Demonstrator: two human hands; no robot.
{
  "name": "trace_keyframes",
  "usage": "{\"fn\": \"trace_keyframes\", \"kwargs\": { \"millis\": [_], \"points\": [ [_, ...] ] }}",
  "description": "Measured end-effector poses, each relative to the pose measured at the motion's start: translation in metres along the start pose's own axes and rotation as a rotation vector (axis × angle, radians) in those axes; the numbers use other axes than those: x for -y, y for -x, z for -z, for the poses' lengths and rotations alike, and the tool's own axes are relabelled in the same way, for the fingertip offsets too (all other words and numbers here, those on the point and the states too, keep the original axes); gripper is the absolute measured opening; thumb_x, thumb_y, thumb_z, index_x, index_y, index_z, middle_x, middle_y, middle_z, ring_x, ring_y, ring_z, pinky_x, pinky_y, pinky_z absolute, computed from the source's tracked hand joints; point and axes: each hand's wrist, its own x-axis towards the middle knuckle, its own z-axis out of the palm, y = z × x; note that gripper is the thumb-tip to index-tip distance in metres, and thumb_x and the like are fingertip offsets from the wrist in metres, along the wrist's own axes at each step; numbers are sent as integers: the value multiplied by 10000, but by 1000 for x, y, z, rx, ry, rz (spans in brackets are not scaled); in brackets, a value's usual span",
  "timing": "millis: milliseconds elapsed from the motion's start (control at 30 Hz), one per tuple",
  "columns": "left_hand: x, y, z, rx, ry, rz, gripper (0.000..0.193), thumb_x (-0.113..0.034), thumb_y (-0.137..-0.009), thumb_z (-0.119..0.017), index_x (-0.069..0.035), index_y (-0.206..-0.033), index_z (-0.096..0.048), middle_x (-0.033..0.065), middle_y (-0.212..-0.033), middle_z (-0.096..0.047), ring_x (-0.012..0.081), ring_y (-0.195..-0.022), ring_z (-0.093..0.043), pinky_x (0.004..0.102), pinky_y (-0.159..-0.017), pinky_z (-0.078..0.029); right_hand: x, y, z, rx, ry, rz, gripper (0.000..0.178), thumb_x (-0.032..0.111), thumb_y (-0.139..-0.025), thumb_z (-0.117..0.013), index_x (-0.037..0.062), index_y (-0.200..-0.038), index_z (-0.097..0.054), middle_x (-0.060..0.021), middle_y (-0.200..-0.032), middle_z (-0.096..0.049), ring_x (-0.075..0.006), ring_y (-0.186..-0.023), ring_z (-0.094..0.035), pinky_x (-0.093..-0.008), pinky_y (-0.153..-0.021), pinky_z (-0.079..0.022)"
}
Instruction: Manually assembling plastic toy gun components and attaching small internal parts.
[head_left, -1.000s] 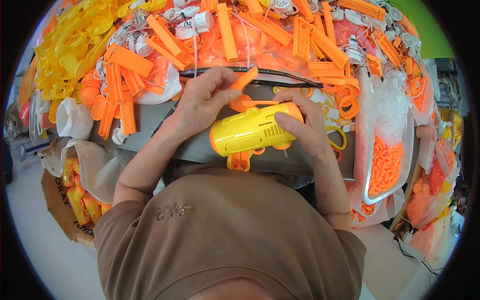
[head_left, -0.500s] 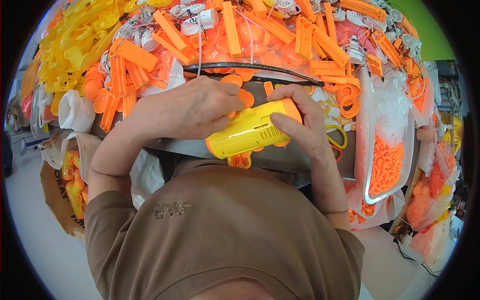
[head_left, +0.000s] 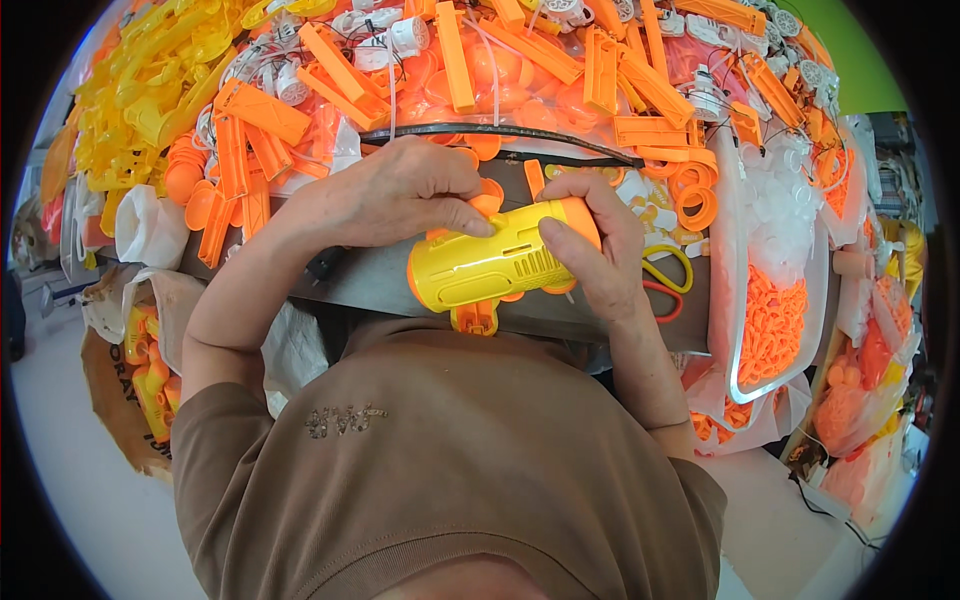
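- Your yellow cylinder (head_left: 490, 264) is smooth, glossy plastic.
- Your brown shirt (head_left: 450, 450) is matt cloth.
- The bin (head_left: 727, 285) to your right is shiny plastic.
- Your brown sack (head_left: 108, 405) looks papery, matt.

Bright, fairly even light, seemingly from above, falls on the bench (head_left: 385, 280). Shadows are soft, deepest under its front edge. Small highlights gleam on the yellow tube (head_left: 490, 258) and along the rim of the tub (head_left: 738, 330) at the bench's right end. The middle looks crisp; toward the black, rounded border straight lines bend, and the far-right clutter (head_left: 888, 180) turns soft.
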Motion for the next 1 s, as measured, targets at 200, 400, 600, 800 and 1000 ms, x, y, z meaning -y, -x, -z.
{"fn": "trace_keyframes", "kwargs": {
  "millis": [200,400,600,800,1000],
  "points": [
    [-6,11,-21,-138,-52,-50,281,-228,-840,-629,5,-996,-612,133,-725,-527,299,-711,-554,382,-641,-442,1,1,-5,-64,-19,-3,215,136,-804,-588,11,-976,-560,-51,-911,-557,-104,-811,-506,-240,-728,-412],
    [-6,14,-56,-404,-247,-75,302,-190,-865,-593,26,-1077,-590,151,-814,-554,317,-765,-557,393,-668,-448,-8,6,-9,-161,-69,-46,195,126,-816,-574,4,-968,-566,-38,-880,-567,-86,-791,-499,-225,-712,-406],
    [-17,21,-75,-434,-217,-23,634,-305,-788,-684,95,-1203,-419,200,-878,-575,351,-810,-571,413,-793,-440,-9,12,-10,-207,-55,-6,171,123,-829,-557,2,-950,-566,-37,-866,-567,-77,-761,-498,-217,-685,-404],
    [-7,22,-81,-394,-281,-85,785,-385,-627,-787,74,-1146,-419,204,-897,-586,368,-841,-576,425,-829,-433,-16,15,-19,-241,-63,40,141,116,-847,-540,0,-924,-563,-25,-815,-562,-68,-727,-486,-210,-662,-393],
    [0,19,-85,-279,-180,-47,796,-375,-623,-785,65,-1176,-419,195,-889,-578,355,-851,-567,434,-815,-429,-20,21,-15,-226,0,-10,156,117,-853,-540,-2,-953,-544,-11,-815,-541,-57,-710,-457,-208,-642,-379]
  ]
}}
